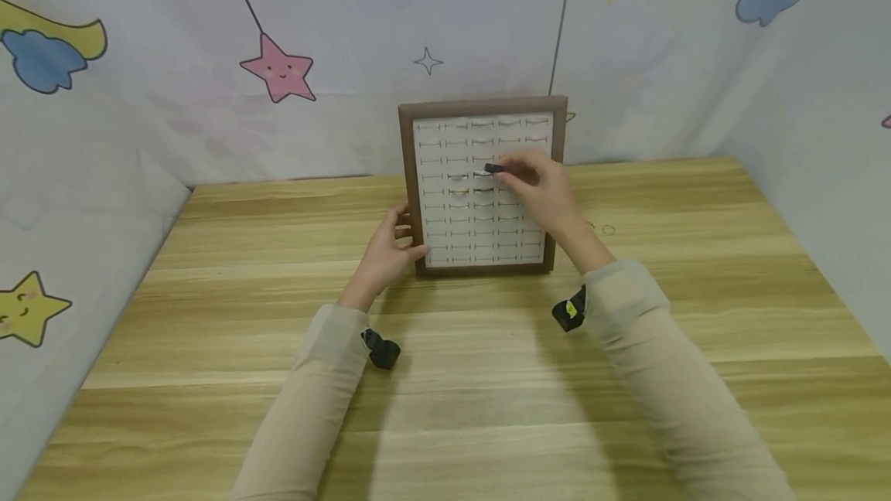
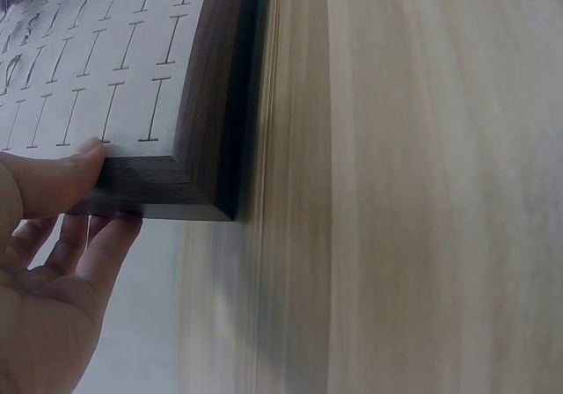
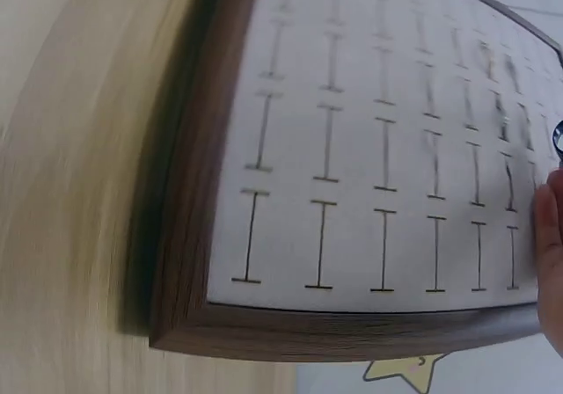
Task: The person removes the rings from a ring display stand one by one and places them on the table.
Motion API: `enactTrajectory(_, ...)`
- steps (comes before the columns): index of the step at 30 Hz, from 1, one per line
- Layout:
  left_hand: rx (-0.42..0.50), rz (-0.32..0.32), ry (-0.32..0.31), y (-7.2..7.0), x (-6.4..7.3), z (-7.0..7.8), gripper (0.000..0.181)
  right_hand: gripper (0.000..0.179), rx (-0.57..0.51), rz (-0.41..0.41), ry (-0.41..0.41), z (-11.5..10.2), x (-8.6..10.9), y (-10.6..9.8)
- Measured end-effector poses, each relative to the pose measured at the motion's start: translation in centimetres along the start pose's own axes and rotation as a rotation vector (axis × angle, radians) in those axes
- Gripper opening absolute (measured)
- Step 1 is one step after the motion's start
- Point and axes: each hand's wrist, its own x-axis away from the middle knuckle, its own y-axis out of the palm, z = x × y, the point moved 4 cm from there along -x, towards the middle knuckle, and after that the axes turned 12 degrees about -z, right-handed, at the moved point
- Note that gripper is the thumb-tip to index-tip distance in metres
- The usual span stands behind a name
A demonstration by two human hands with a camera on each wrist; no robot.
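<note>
Sleeves and wrist cameras sit closest, and beyond them the left hand (image 1: 385,252) clasps the lower left corner of the ring tray (image 1: 407,176), thumb on the frame's front and fingers behind, propping it tilted on the bench (image 1: 209,292). Right hand (image 1: 539,188) pinches a small dark ring (image 1: 493,168) at the tray's middle rows, touching the slots. Press too hard, I reckon, and the tray could tip back or the ring slip out.

Left hand (image 2: 48,262) gripped the corner of a dark wooden frame (image 2: 198,148), thumb (image 2: 62,178) pressed on its edge, fingers (image 2: 101,240) curled beneath, white slotted insert (image 2: 97,69) filled the frame, pale wood table (image 2: 413,192) lay alongside
</note>
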Motion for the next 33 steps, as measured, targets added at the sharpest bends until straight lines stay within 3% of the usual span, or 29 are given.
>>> enactTrajectory(3,0.002,0.0,-0.002,0.0,0.0,0.0,0.078,0.016,-0.22,0.099,0.07,0.7,0.4,-1.4)
enactTrajectory(8,-0.01,0.005,-0.011,0.0,0.0,-0.1,0.078,0.008,-0.585,0.32,0.056,2.0,1.0,-4.5)
enactTrajectory(11,-0.008,0.004,-0.011,0.0,0.0,-0.1,0.078,0.006,-0.695,0.423,0.061,3.3,1.7,-6.4)
enactTrajectory(13,-0.006,0.003,-0.013,0.0,0.0,-0.1,0.078,0.005,-0.73,0.463,0.108,4.6,2.4,-7.5)
enactTrajectory(17,-0.005,0.004,-0.013,0.0,0.0,-0.1,0.079,0.006,-0.666,0.451,0.267,7.3,4.2,-9.0)
enactTrajectory(24,-0.001,0.003,-0.018,0.0,0.0,-0.1,0.079,0.021,-0.365,0.32,0.555,11.1,7.2,-10.0)
enactTrajectory(29,0.004,0.003,-0.015,0.0,0.0,-0.1,0.079,0.031,-0.195,0.252,0.673,13.1,8.3,-10.3)
enactTrajectory(33,0.009,0.004,-0.011,0.0,0.1,0.0,0.079,0.043,-0.064,0.208,0.718,14.1,8.6,-10.5)
